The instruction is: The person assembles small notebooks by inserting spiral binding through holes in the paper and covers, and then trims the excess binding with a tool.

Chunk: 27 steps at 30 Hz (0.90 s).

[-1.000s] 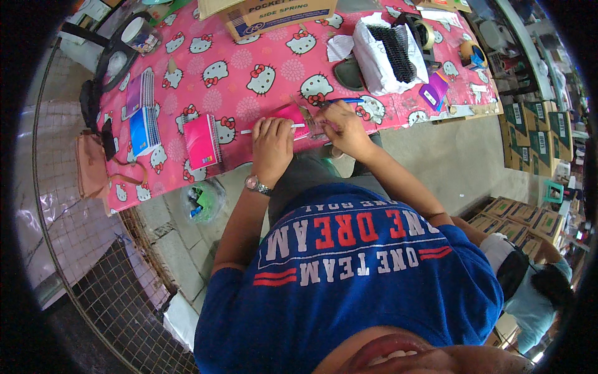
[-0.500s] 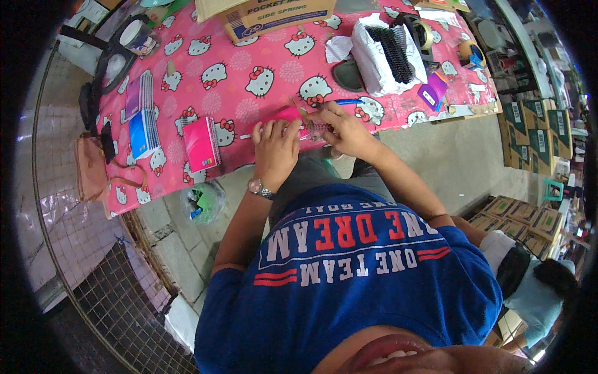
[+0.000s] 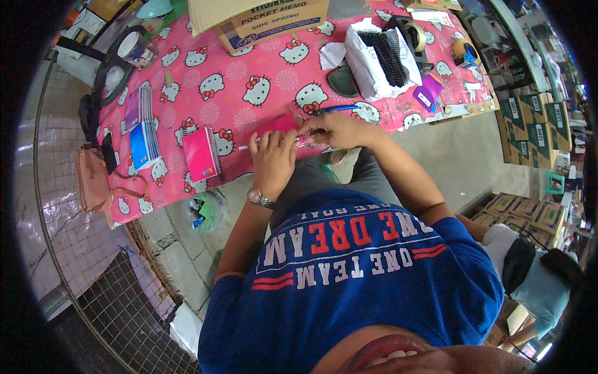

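A bright pink notebook [image 3: 278, 126] lies near the table's front edge, partly covered by both my hands. My left hand [image 3: 273, 156] holds its left part, the curled fingers pressed over the cover. At the right end of the notebook my right hand [image 3: 341, 129] is closed, thumb and fingers pinching at the clear spiral coil [image 3: 303, 141]. Just beyond the right hand extends a blue-handled tool [image 3: 367, 111] with a dark metal tip; whether the hand touches it is hidden. Farther left lies another pink spiral notebook [image 3: 200, 154].
Blue [image 3: 143, 144] and purple [image 3: 137, 107] notebooks lie at the left, near a brown bag [image 3: 94, 177]. A cardboard box [image 3: 268, 28] stands at the back. Right of it are a white bag of black coils [image 3: 386, 59], tape rolls [image 3: 462, 48] and purple cards [image 3: 428, 93]. Another person [image 3: 529, 280] is at lower right.
My right hand has shifted slightly left and lower along the coil, its fingers drawn closer together. The left hand stays on the notebook. The view has shifted a little.
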### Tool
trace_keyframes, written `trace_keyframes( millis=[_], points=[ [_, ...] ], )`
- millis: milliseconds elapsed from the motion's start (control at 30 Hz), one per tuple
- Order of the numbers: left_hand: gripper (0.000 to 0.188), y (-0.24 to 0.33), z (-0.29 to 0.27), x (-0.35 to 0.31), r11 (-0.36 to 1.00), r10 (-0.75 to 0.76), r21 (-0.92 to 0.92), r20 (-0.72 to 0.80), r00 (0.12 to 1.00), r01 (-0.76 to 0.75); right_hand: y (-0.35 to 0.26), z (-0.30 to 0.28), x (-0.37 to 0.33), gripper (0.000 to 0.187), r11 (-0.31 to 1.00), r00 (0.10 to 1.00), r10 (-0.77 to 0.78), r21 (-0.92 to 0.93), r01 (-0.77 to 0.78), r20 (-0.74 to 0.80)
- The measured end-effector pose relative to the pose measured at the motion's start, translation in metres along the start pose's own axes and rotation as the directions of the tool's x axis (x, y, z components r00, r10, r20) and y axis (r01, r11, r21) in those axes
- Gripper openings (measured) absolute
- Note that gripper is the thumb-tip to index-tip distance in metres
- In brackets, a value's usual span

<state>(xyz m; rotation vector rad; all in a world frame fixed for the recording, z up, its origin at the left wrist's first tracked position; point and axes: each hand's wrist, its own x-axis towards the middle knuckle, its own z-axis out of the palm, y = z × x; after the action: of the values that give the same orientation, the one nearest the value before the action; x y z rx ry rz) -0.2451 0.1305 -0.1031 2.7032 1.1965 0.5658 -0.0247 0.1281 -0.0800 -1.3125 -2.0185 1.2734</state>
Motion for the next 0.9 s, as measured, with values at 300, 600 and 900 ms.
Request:
trace_keyframes(
  millis=[300,600,900],
  points=[
    [0.023,-0.001,0.002,0.004,1.000,0.023,0.013,0.031,0.999,-0.024,0.100,-0.011,0.040,0.025,0.530,0.652,0.050,-0.533,-0.660,-0.757],
    [0.027,-0.002,0.003,-0.004,1.000,-0.007,0.000,0.047,0.999,0.007,0.074,0.018,0.009,0.028,0.688,0.709,-0.165,-0.595,-0.416,-0.686],
    [0.033,0.010,0.001,-0.008,0.954,-0.257,0.149,-0.045,0.965,0.261,0.070,-0.002,0.040,0.049,0.589,0.682,0.155,-0.487,-0.645,-0.715]
  ],
)
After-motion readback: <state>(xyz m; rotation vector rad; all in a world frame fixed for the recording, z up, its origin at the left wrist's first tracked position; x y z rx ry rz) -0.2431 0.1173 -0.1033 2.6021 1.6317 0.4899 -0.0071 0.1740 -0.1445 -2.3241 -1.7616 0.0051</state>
